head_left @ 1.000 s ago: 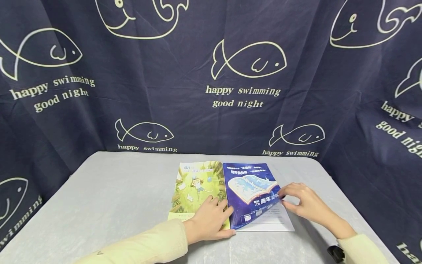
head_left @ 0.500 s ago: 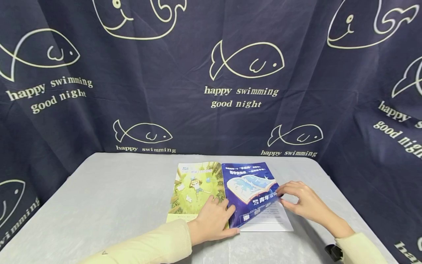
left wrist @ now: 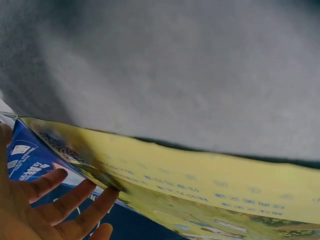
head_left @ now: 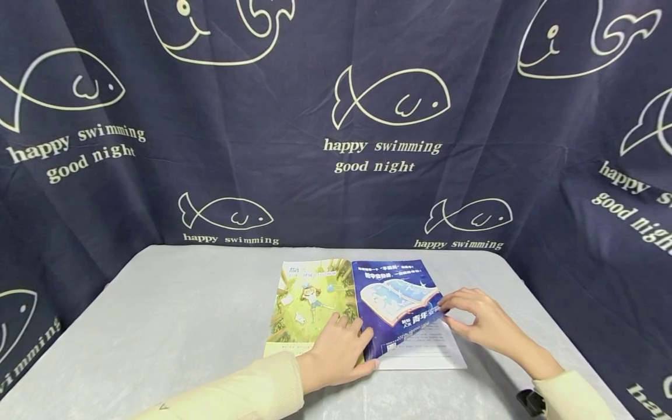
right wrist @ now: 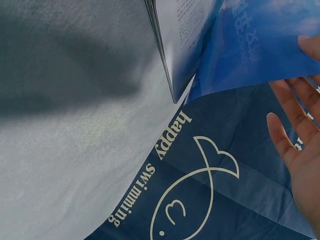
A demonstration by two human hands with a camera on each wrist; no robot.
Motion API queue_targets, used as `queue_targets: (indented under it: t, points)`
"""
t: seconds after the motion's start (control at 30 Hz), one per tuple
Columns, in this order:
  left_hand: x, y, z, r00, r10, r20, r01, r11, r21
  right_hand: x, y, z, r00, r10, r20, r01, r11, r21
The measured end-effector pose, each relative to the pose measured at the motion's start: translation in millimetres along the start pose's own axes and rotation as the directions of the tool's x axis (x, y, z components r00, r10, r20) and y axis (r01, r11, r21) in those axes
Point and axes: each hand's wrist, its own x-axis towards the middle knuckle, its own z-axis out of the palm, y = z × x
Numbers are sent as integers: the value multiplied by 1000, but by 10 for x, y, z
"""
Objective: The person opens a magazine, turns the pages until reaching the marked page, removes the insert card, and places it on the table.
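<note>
So we've got a magazine (head_left: 359,294) lying open on the counter (head_left: 184,315), around 6 o'clock in the head view. At its 7 o'clock our left hand (head_left: 338,354) rests on the green page (head_left: 307,300) by the fold, fingers spread. Over at 3 o'clock our right hand (head_left: 485,322) pinches the outer edge of the blue page (head_left: 396,300), which is lifted and curved, with a white page (head_left: 430,353) showing underneath around 5 o'clock. Fish-print cloth (head_left: 294,146) hangs at 12.
</note>
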Motion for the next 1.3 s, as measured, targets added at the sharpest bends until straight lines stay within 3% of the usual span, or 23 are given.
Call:
queue_targets:
  t: [0.2, 0.43, 0.83, 1.3]
  points:
    - [-6, 0, -18, 1000, 2, -16, -1, 1000, 10, -2, -25, -44, 999, 51, 4, -51, 998, -38]
    - [-1, 2, -41, 1000, -11, 22, 11, 1000, 2, -16, -13, -76, 994, 108, 17, -107, 992, -70]
    - [-8, -31, -55, 998, -27, 55, 28, 1000, -12, -68, 10, -28, 995, 87, 52, -84, 994, -63]
    - [-51, -60, -45, 999, -38, -8, 38, 999, -4, -171, -24, 115, 988, 56, 146, -55, 998, -6]
